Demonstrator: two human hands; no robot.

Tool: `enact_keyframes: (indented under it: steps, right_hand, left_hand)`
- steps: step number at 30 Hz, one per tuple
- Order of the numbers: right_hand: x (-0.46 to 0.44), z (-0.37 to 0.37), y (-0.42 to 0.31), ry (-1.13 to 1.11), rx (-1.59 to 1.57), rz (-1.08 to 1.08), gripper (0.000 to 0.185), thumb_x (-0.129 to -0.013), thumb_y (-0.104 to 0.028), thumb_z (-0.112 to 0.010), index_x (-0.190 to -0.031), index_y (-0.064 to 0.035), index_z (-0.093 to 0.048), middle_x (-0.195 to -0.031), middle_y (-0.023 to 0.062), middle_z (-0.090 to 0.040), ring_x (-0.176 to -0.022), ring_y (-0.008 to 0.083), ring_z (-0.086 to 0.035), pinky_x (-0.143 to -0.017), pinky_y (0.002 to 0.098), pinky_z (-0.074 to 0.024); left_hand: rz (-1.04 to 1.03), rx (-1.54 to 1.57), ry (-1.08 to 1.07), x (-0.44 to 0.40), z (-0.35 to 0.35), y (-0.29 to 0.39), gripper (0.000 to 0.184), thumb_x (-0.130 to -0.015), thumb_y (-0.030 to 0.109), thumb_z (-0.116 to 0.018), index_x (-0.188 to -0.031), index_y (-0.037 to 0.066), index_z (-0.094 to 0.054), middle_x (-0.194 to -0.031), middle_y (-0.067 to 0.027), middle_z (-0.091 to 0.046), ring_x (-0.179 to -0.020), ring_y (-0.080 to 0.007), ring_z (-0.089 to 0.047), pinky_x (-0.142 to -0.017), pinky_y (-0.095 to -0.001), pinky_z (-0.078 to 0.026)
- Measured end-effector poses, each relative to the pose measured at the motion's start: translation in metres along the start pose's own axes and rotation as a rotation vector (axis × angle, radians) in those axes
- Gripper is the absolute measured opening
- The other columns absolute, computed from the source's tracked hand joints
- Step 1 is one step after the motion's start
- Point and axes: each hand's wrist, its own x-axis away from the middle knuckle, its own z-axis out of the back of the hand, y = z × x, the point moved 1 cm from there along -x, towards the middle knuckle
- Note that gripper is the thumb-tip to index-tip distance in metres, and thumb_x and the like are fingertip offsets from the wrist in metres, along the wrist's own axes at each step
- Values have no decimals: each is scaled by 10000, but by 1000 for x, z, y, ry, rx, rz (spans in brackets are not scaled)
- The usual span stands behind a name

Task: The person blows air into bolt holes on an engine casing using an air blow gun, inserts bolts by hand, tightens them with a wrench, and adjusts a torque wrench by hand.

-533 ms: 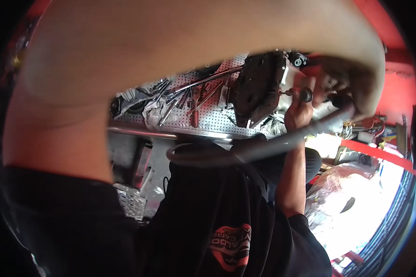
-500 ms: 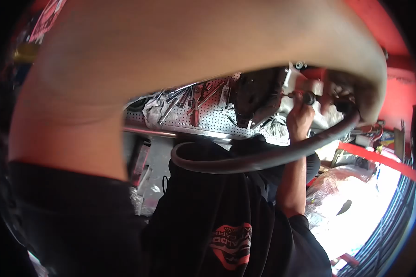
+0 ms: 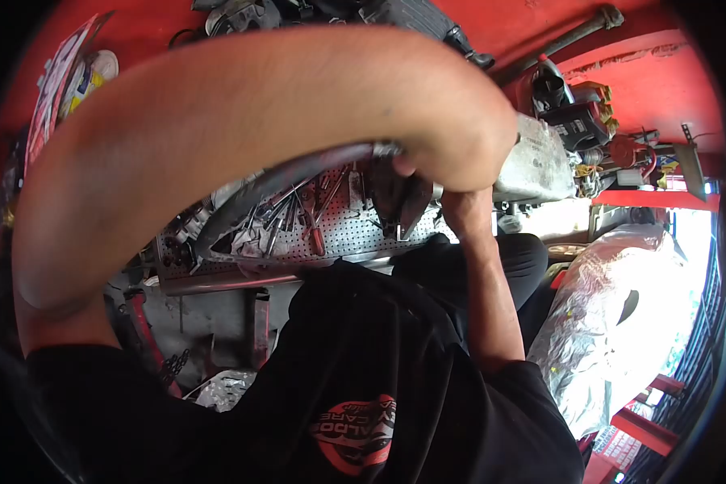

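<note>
My left hand is closed near the upper middle, its fingers mostly turned away. A thick dark hose curves from it over the bench, with a metal fitting beside the hand; what the palm grips is hidden. Directly below and touching it is my right hand, its fingers covered by the left. A dark metal part stands on the perforated bench top, just left of both hands. My left forearm covers much of the bench.
Wrenches and a red-handled tool lie on the bench at left. A grey metal casing is right of my hands, black bottles behind it. Plastic-wrapped material stands at right. A metal bar is at top right.
The view has shifted, showing more of the wall and casing. My left hand has moved down over my right fingers, covering them. The hose has swung from in front of my lap to over the bench.
</note>
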Motion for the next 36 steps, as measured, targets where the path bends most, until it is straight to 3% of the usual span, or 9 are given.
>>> enact_keyframes:
  steps: [4,7,11,15,16,20,23,27,36]
  right_hand:
    - [7,-1,1,-15,-51,-79,190,-850,-54,-619,-1032,-33,-667,-1003,205,-664,-881,428,-661,-726,476,-542]
    - [5,-1,10,-57,-57,-129,226,-859,-80,-635,-1077,-38,-674,-1089,209,-643,-898,428,-664,-740,471,-545]
    - [-2,4,3,-113,-90,-219,199,-876,-106,-646,-1061,-44,-685,-1104,190,-642,-893,422,-666,-733,468,-548]
    - [2,-5,13,-36,-154,-193,130,-876,-169,-666,-958,-83,-717,-980,172,-639,-828,399,-671,-704,472,-547]
    - [6,-4,12,-21,-151,-175,137,-876,-190,-660,-942,-86,-720,-952,171,-634,-801,389,-674,-692,470,-548]
    - [15,-5,11,-144,-165,-250,143,-859,-152,-619,-973,-98,-687,-965,167,-609,-789,354,-670,-708,460,-541]
    - [27,-17,1,120,-357,-285,179,-868,-249,-634,-952,-97,-679,-980,150,-604,-741,360,-677,-649,478,-553]
    - [38,-36,-3,263,-446,-373,169,-849,-238,-641,-895,-84,-693,-988,158,-598,-747,341,-688,-655,473,-556]
    - [36,-41,-5,275,-451,-407,160,-851,-195,-621,-897,-55,-682,-966,160,-578,-759,321,-688,-659,472,-553]
  left_hand:
    - [18,-90,-46,-92,-38,-52,218,-811,92,-578,-892,-65,-707,-859,-245,-692,-774,-360,-686,-707,-448,-549]
    - [-195,-257,-197,-111,-23,-53,237,-828,118,-567,-898,-53,-716,-840,-225,-696,-780,-342,-693,-706,-448,-550]
    - [330,191,-164,-115,-20,-48,306,-866,133,-482,-859,-109,-668,-711,-147,-678,-577,-204,-670,-525,-337,-543]
    - [442,510,-146,-137,-54,-64,433,-977,315,-554,-893,-99,-651,-723,-105,-653,-551,-176,-653,-457,-283,-508]
    - [401,294,-162,-133,-41,-38,489,-996,394,-552,-941,-81,-653,-732,-83,-643,-500,-159,-627,-440,-267,-495]
    - [434,308,-54,-134,-49,-26,232,-974,244,-593,-964,14,-621,-620,-37,-565,-377,-107,-485,-355,-267,-369]
    - [534,292,-40,-134,-50,-37,291,-954,306,-625,-988,19,-588,-623,-41,-562,-352,-105,-444,-306,-261,-318]
    - [529,215,23,-142,-54,-27,359,-941,391,-641,-908,38,-583,-576,-21,-526,-330,-88,-423,-291,-249,-294]
    - [674,152,63,-138,-54,-28,320,-986,317,-596,-804,58,-547,-531,-33,-517,-311,-93,-395,-296,-258,-287]
